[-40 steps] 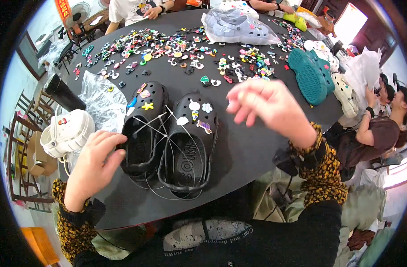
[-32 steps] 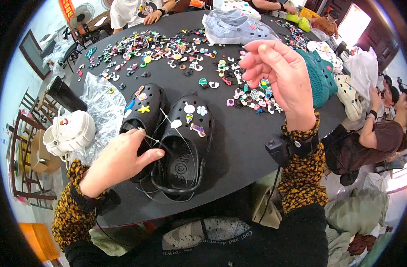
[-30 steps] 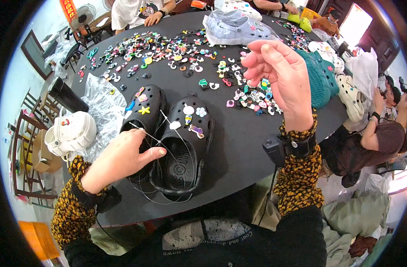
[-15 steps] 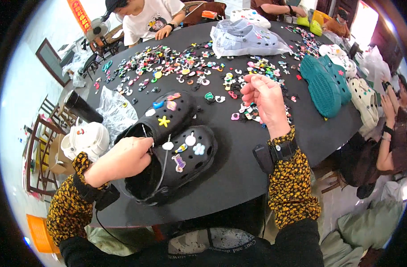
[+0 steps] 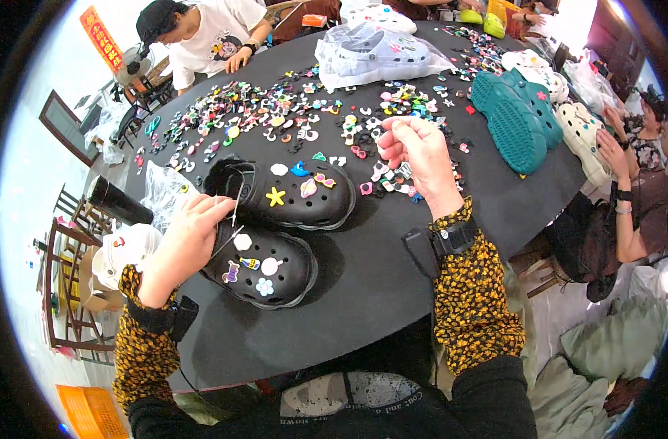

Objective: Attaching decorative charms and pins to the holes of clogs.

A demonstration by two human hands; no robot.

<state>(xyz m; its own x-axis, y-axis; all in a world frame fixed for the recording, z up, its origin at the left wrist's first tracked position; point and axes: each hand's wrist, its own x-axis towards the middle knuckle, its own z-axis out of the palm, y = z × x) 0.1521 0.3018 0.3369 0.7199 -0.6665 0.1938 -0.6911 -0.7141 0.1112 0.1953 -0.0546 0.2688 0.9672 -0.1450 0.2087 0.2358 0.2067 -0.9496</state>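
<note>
A pair of black clogs (image 5: 308, 208) stands on the dark table, toes to the right, with colourful shoe charms on their uppers. A yellow starfish charm (image 5: 275, 196) and a blue dolphin charm are on the far clog, a flower charm (image 5: 265, 287) on the near one. My left hand (image 5: 191, 238) is closed at the heel side, gripping a thin pale cord (image 5: 236, 212) that links the clogs. Over a scatter of loose charms (image 5: 381, 175), my right hand (image 5: 419, 157) is raised with thumb and fingers pressed together. Anything between them is hidden.
Many loose charms (image 5: 239, 110) cover the far table. A bagged pale clog pair (image 5: 378, 58), teal clogs (image 5: 513, 121) and cream clogs (image 5: 582, 139) stand beyond. A black tumbler (image 5: 118, 201), plastic bag (image 5: 169, 190) and white clogs (image 5: 125, 252) lie left. Other people sit around.
The black clogs have swung round, toes turning from upper right to right. My left hand has moved up and left with the cord. My right hand stays over the charms, fingers drawn closer together.
</note>
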